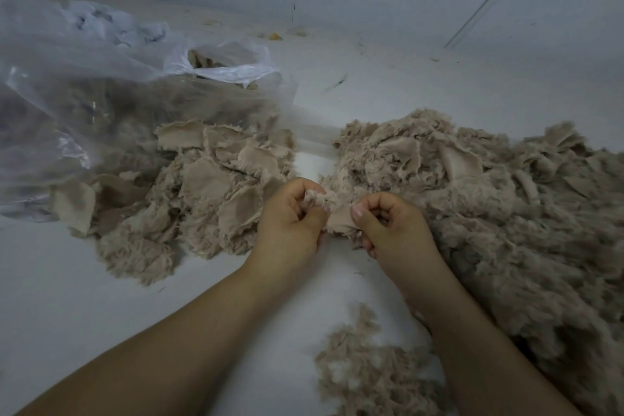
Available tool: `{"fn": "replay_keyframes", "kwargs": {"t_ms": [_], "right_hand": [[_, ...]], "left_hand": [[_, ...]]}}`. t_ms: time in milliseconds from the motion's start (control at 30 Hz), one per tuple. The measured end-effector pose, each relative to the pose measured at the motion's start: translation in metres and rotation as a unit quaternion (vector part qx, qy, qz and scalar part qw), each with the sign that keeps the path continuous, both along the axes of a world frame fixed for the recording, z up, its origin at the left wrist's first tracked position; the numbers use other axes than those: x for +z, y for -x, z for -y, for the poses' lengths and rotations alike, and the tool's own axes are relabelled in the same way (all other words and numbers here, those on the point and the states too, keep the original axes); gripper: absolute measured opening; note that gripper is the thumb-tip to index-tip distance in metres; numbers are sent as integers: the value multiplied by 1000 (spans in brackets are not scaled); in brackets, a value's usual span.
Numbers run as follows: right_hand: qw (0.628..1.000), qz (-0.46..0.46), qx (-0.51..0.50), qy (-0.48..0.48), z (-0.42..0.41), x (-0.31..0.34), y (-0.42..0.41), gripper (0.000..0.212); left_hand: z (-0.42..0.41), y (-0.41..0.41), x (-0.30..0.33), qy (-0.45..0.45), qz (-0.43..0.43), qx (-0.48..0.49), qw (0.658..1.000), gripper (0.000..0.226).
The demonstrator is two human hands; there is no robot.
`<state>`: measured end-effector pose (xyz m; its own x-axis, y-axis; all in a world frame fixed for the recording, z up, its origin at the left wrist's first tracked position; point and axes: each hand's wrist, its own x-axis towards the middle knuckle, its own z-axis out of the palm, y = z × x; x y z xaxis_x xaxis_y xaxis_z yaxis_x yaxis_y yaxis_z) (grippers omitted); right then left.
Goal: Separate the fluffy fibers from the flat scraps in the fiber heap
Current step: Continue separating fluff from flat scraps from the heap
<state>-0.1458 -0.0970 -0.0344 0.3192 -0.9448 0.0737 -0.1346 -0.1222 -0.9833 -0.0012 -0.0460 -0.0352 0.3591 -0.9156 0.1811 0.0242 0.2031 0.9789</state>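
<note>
The fiber heap (489, 213) sprawls over the right side of the pale floor (67, 297), a beige mound of fluff and torn cloth. At its near left edge both hands work on one scrap (339, 218): the left hand (290, 216) pinches the fluffy tuft at the top, and the right hand (388, 223) grips the flat cloth part, thumb pressed on it. To the left lies a pile of flat scraps (209, 179), partly under a clear plastic bag (84, 78). A small clump of fluff (364, 371) sits near, between the forearms.
</note>
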Motion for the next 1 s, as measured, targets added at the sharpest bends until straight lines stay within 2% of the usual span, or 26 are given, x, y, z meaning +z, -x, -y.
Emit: {"fn": "replay_keyframes", "kwargs": {"t_ms": [100, 167, 433, 500, 567, 667, 733, 867, 1000], "right_hand": [[1000, 4, 0, 4, 0, -1, 1, 15], [1000, 7, -2, 5, 0, -2, 2, 15], [999, 35, -15, -6, 1, -4, 2, 18], [999, 37, -11, -5, 1, -3, 1, 17], [999, 42, -9, -7, 0, -3, 0, 18], [999, 50, -10, -4, 0, -3, 0, 25], [998, 54, -18, 3, 0, -3, 1, 31], [999, 40, -13, 20, 2, -5, 2, 38], [999, 27, -8, 24, 3, -7, 1, 40]], "left_hand": [[-2, 1, 0, 6, -4, -4, 1000, 51], [-3, 2, 1, 10, -9, -6, 1000, 52], [-5, 3, 2, -1, -15, -18, 1000, 31], [-4, 4, 4, -19, 7, -46, 999, 13], [-3, 6, 2, -38, 43, -71, 996, 20], [0, 7, 1, -33, 72, -44, 996, 12], [-1, 5, 2, -27, 42, -26, 998, 12], [-3, -2, 7, -9, -84, -38, 996, 19], [-6, 0, 6, -3, -119, -69, 990, 21]]}}
